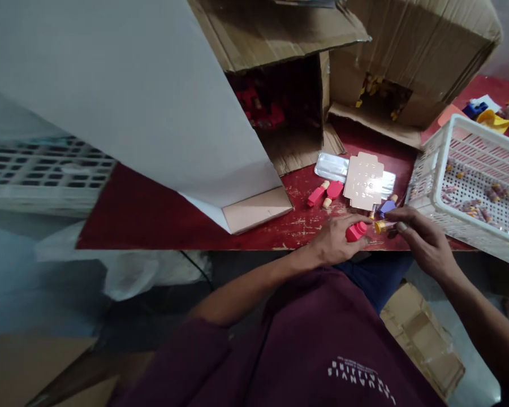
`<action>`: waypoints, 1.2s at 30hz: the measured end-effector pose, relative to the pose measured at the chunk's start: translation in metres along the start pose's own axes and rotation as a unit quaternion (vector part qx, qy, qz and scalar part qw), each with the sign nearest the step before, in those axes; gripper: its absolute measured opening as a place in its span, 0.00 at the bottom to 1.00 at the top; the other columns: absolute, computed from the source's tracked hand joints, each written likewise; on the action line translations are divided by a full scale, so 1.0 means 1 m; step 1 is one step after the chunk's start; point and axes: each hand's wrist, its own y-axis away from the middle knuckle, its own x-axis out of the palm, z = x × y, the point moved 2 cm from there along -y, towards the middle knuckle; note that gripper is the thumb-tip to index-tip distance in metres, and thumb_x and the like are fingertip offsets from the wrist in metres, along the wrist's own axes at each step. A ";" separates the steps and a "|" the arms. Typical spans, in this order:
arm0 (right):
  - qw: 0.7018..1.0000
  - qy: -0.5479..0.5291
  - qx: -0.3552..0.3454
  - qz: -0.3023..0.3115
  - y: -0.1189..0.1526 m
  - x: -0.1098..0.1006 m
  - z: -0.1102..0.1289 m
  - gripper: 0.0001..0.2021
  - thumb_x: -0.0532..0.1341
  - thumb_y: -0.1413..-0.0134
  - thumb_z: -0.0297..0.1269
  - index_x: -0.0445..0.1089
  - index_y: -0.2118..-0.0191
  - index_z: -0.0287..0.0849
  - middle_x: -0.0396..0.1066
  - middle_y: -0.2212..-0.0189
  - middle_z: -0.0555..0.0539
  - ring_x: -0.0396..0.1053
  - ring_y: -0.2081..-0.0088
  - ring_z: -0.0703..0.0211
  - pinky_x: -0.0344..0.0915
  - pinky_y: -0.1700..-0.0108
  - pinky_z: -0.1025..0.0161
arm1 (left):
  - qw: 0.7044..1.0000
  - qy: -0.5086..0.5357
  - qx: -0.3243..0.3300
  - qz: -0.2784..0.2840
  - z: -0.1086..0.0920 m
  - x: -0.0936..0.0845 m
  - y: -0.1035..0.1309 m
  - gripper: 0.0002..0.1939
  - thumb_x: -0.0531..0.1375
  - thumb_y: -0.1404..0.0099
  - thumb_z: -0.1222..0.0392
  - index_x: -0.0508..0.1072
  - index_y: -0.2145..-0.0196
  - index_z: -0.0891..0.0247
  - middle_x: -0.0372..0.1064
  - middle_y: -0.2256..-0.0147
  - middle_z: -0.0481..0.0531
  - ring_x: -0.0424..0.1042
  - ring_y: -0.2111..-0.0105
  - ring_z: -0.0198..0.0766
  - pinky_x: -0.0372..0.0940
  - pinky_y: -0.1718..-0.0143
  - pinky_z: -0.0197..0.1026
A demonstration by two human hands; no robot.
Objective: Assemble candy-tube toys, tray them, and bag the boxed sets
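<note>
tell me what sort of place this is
Probably a small workshop or packing station: a cardboard box has a cut opening showing yellow parts, a white crate holds many small pieces, and the red table looks scratched.

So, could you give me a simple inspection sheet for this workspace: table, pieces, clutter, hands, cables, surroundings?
Surface: red table, paint scuffed near the front edge.
Pieces: red piece and yellow-ended piece in hand; two smaller red pieces and a purple piece on the table.
Clutter: pale card lying over shiny packaging.
Hands: left hand holds the red piece; right hand pinches the yellow-ended piece.
Cables: thin dark line below the table edge, perhaps a cord.
Surroundings: cardboard boxes behind, white basket with small pieces at right, large white panel at left.
</note>
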 end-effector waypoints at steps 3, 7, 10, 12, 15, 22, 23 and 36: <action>0.998 0.048 -0.026 0.029 0.006 -0.001 -0.006 0.14 0.67 0.37 0.43 0.73 0.47 0.48 0.73 0.54 0.44 0.73 0.53 0.54 0.73 0.53 0.59 | 1.000 -0.002 -0.004 0.025 -0.002 0.007 -0.001 0.24 0.63 0.38 0.59 0.75 0.45 0.67 0.76 0.46 0.61 0.75 0.46 0.48 0.68 0.42 0.52; 0.989 0.106 -0.080 0.066 0.013 -0.008 -0.016 0.13 0.67 0.37 0.39 0.73 0.49 0.45 0.74 0.55 0.44 0.74 0.56 0.55 0.73 0.56 0.61 | 0.995 -0.015 -0.006 0.100 -0.007 0.019 -0.004 0.22 0.63 0.38 0.60 0.75 0.46 0.67 0.77 0.48 0.61 0.76 0.50 0.47 0.69 0.45 0.50; 0.977 0.152 -0.122 0.090 0.016 -0.014 -0.015 0.11 0.67 0.37 0.39 0.73 0.52 0.43 0.74 0.61 0.45 0.74 0.62 0.58 0.72 0.60 0.62 | 0.985 -0.041 -0.028 0.163 -0.013 0.023 -0.005 0.13 0.63 0.38 0.58 0.77 0.56 0.66 0.78 0.58 0.56 0.75 0.60 0.43 0.70 0.55 0.47; 0.968 0.177 -0.146 0.105 0.017 -0.015 -0.012 0.10 0.67 0.37 0.39 0.73 0.54 0.42 0.74 0.64 0.46 0.74 0.64 0.59 0.71 0.62 0.63 | 0.979 -0.048 -0.041 0.195 -0.016 0.024 -0.004 0.09 0.63 0.38 0.59 0.77 0.62 0.66 0.77 0.63 0.54 0.73 0.64 0.41 0.68 0.59 0.44; 0.961 0.185 -0.160 0.129 0.020 -0.012 -0.010 0.10 0.67 0.37 0.40 0.73 0.54 0.41 0.74 0.65 0.46 0.74 0.65 0.59 0.70 0.65 0.65 | 0.973 -0.034 -0.065 0.219 -0.016 0.024 -0.001 0.07 0.62 0.39 0.60 0.76 0.64 0.66 0.74 0.66 0.52 0.70 0.67 0.37 0.65 0.62 0.40; 0.982 0.129 -0.085 0.105 0.030 0.007 -0.017 0.08 0.67 0.37 0.37 0.72 0.55 0.42 0.76 0.65 0.48 0.75 0.67 0.62 0.71 0.67 0.68 | 0.963 -0.015 -0.120 0.240 -0.006 0.024 0.009 0.08 0.60 0.41 0.62 0.75 0.64 0.65 0.72 0.70 0.49 0.66 0.72 0.34 0.61 0.68 0.37; 0.983 0.126 -0.077 0.108 0.031 0.009 -0.018 0.08 0.67 0.37 0.36 0.72 0.55 0.42 0.76 0.65 0.48 0.75 0.67 0.63 0.71 0.67 0.68 | 0.963 -0.041 -0.114 0.242 -0.004 0.024 0.011 0.08 0.60 0.42 0.62 0.75 0.63 0.65 0.73 0.69 0.50 0.67 0.71 0.35 0.62 0.68 0.38; 0.988 0.126 -0.060 0.071 0.048 0.035 -0.033 0.08 0.66 0.36 0.36 0.72 0.54 0.42 0.76 0.63 0.46 0.76 0.65 0.60 0.73 0.63 0.65 | 0.949 -0.153 -0.085 0.261 0.009 0.025 0.025 0.09 0.60 0.41 0.60 0.73 0.63 0.64 0.75 0.62 0.55 0.73 0.62 0.43 0.69 0.58 0.45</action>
